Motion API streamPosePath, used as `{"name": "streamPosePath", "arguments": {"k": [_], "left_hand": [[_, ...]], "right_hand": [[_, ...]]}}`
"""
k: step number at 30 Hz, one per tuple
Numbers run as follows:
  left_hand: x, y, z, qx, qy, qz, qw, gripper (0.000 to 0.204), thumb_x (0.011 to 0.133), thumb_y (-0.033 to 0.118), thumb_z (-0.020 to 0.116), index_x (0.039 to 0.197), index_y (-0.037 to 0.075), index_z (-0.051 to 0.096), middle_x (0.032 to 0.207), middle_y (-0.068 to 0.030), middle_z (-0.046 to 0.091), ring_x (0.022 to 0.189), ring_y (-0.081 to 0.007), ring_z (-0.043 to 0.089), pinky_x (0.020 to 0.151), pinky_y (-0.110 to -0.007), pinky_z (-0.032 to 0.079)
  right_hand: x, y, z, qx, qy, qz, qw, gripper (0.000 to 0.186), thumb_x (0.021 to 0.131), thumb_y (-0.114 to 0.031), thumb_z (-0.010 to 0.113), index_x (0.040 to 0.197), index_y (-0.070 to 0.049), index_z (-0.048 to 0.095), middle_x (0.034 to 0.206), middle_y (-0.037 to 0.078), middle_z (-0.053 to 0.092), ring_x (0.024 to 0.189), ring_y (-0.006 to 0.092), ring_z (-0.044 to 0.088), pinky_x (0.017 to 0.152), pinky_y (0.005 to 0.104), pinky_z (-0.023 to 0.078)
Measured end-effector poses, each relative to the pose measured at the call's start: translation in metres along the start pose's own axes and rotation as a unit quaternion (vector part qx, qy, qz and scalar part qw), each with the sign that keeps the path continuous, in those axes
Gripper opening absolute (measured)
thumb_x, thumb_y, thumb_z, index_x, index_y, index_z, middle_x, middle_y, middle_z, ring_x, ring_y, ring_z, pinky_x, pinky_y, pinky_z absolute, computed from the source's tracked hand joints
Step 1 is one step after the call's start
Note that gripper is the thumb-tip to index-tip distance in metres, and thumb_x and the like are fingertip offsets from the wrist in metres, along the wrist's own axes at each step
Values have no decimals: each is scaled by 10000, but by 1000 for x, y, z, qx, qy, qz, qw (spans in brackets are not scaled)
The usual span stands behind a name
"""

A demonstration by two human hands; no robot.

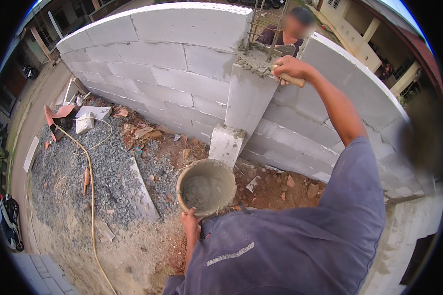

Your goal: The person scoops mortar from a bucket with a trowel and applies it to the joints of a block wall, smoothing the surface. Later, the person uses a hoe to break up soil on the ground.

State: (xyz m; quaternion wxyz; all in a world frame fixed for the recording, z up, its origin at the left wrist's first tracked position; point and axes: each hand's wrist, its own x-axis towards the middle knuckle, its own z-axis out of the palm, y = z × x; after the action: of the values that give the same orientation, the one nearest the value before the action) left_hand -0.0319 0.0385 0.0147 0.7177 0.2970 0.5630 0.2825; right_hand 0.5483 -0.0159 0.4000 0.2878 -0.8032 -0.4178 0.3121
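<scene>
My right hand [291, 70] is closed around the wooden handle of a trowel [293, 80] at the top of a grey column [250, 96]. Its blade is hard to make out against the wet concrete [254, 60] heaped on the column top, where thin steel bars [255, 22] stick up. Lower down, my left hand [191, 224] grips the near rim of a round bucket [226, 200]. Grey wet mix [200, 191] lies inside it, and the bucket is tilted slightly. Part of the left fingers is hidden behind the rim.
A pale block wall [170, 73] runs along both sides of the column. Another person [293, 29] is behind it. A white block [226, 145] stands at the column's foot. Gravel [115, 184], a long hose [92, 206] and a narrow board [143, 191] lie to the left.
</scene>
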Motion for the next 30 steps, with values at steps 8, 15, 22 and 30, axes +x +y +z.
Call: {"name": "streamPosePath", "arguments": {"k": [8, 15, 22, 30], "left_hand": [[-1, 2, 4, -10, -5, -8, 1000, 211, 872, 30, 619, 1056, 16, 517, 992, -147, 630, 838, -315, 699, 633, -471, 647], [-8, 4, 5, -14, 5, -12, 1000, 240, 877, 30, 613, 1099, 2, 528, 1027, -156, 637, 863, -319, 701, 655, -469, 648], [-2, -6, -5, -19, 18, -13, 1000, 229, 877, 28, 619, 1089, 9, 535, 980, -144, 656, 815, -303, 709, 636, -453, 649], [-1, 2, 3, -5, -6, -17, 1000, 235, 879, 37, 618, 1092, 12, 524, 1010, -143, 639, 833, -288, 704, 619, -430, 647]], "right_hand": [[21, 14, 7, -290, 10, -109, 951, 312, 856, -304, 610, 842, 7, 610, 699, 87, 631, 603, 195, 657, 589, 364, 509], [21, 18, -20, -241, 15, -27, 970, 312, 858, -288, 590, 827, 22, 612, 713, 109, 627, 551, 223, 649, 527, 383, 515], [13, 21, -23, -204, 26, -13, 978, 295, 827, -277, 587, 784, 14, 609, 669, 85, 602, 573, 208, 643, 525, 363, 547], [10, 29, -39, -186, 71, -25, 980, 300, 826, -283, 594, 769, 10, 616, 660, 93, 612, 521, 212, 630, 505, 362, 534]]}}
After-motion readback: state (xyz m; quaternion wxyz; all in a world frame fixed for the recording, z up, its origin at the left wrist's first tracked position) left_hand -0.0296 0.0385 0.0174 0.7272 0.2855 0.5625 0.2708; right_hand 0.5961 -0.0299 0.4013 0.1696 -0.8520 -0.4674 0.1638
